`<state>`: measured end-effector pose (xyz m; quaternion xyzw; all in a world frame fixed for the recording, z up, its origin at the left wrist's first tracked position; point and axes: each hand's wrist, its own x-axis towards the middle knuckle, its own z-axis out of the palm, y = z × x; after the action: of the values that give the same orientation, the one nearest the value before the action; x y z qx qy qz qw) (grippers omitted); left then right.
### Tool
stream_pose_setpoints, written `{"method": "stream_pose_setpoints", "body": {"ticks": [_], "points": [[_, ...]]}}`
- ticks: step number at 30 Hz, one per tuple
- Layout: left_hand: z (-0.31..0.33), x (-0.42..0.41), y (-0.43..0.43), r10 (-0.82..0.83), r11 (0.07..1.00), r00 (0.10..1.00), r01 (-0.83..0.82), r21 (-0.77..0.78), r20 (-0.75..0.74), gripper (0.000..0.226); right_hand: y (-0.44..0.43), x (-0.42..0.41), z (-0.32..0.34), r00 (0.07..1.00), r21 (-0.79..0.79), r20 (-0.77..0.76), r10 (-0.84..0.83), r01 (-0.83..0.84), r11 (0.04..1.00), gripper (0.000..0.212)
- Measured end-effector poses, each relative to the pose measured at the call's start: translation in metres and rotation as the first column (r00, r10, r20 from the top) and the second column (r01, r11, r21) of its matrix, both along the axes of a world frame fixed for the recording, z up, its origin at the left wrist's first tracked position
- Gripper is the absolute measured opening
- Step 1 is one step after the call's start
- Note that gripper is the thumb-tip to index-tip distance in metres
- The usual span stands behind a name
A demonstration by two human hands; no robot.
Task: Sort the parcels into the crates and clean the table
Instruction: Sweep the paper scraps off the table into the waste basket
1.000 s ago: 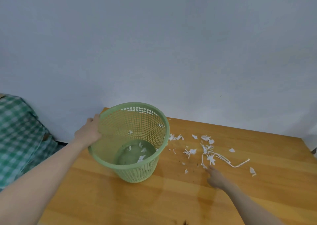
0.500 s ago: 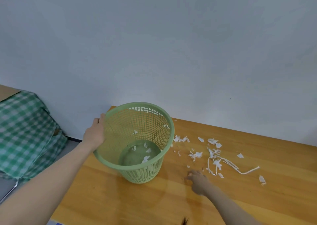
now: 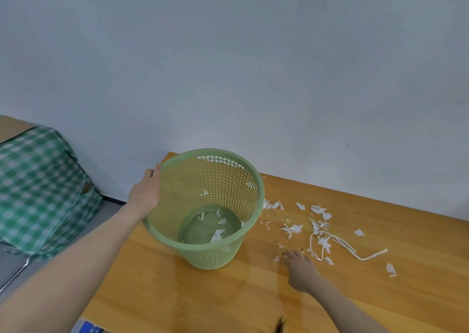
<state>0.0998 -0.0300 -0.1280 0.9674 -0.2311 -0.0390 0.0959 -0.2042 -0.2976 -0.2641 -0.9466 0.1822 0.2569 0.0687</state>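
A green mesh waste basket (image 3: 236, 188) stands on the wooden table (image 3: 193, 297) near its far left corner, with a few white paper scraps in its bottom. My left hand (image 3: 146, 194) grips the basket's left rim. White paper scraps (image 3: 294, 228) and a long white strip (image 3: 355, 252) lie scattered on the table to the right of the basket. My right hand (image 3: 300, 269) rests palm down on the table just below the scraps, fingers spread toward a small scrap (image 3: 276, 258).
A bundle in green checked cloth (image 3: 40, 188) sits on the floor left of the table. A plain pale wall stands behind. The table's left edge runs close to the basket; a blue item (image 3: 91, 329) peeks out below it.
My right hand has slid left across the table, from under the white strip to the spot right of the basket's base. The view has shifted rightward. The left hand keeps its hold on the rim.
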Motion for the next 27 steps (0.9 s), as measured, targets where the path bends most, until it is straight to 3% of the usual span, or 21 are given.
{"method": "stream_pose_setpoints", "body": {"ticks": [6, 9, 12, 14, 16, 18, 20, 22, 25, 27], "points": [[0.001, -0.002, 0.0, -0.005, 1.0, 1.0, 0.005, 0.006, 0.005, 0.081, 0.008, 0.002, 0.002, 0.989, 0.017, -0.113, 0.093, -0.092, 0.996, 0.067], [0.003, -0.004, 0.0, -0.008, 1.0, 1.0, 0.008, -0.007, 0.008, 0.08, 0.014, 0.0, 0.001, 0.991, -0.002, -0.095, 0.097, -0.097, 0.995, 0.065], [0.006, -0.007, -0.001, -0.007, 1.0, 1.0, 0.007, -0.006, 0.007, 0.08, 0.017, 0.004, 0.004, 0.987, 0.197, 0.054, -0.151, 0.138, 0.971, 0.071], [0.007, -0.008, -0.002, -0.004, 1.0, 1.0, 0.004, -0.002, 0.009, 0.081, 0.013, 0.014, 0.02, 0.871, 0.412, 0.244, -0.427, 0.306, 0.858, 0.07], [0.007, -0.008, -0.002, 0.002, 1.0, 1.0, -0.002, 0.003, 0.009, 0.082, 0.01, 0.029, 0.052, 0.647, 0.563, 0.444, -0.621, 0.338, 0.754, 0.063], [0.007, -0.006, -0.003, 0.014, 1.0, 1.0, -0.014, -0.015, -0.005, 0.08, 0.011, 0.046, 0.093, 0.427, 0.663, 0.585, -0.69, 0.239, 0.71, 0.06], [0.009, -0.005, -0.004, 0.023, 0.999, 1.0, -0.024, -0.043, -0.016, 0.072, 0.018, 0.06, 0.132, 0.319, 0.683, 0.683, -0.658, 0.04, 0.729, 0.058], [0.011, -0.003, -0.006, 0.032, 0.998, 0.999, -0.033, -0.059, -0.033, 0.061, 0.028, 0.07, 0.161, 0.337, 0.626, 0.758, -0.559, -0.136, 0.768, 0.051], [0.015, -0.001, -0.01, 0.054, 0.997, 0.995, -0.059, -0.057, -0.079, 0.057, 0.04, 0.08, 0.181, 0.558, 0.583, 0.748, -0.36, -0.293, 0.758, 0.038], [0.017, 0.002, -0.011, 0.067, 0.996, 0.993, -0.073, -0.052, -0.1, 0.056, 0.044, 0.089, 0.178, 0.592, 0.495, 0.769, -0.24, -0.316, 0.809, 0.031]]}}
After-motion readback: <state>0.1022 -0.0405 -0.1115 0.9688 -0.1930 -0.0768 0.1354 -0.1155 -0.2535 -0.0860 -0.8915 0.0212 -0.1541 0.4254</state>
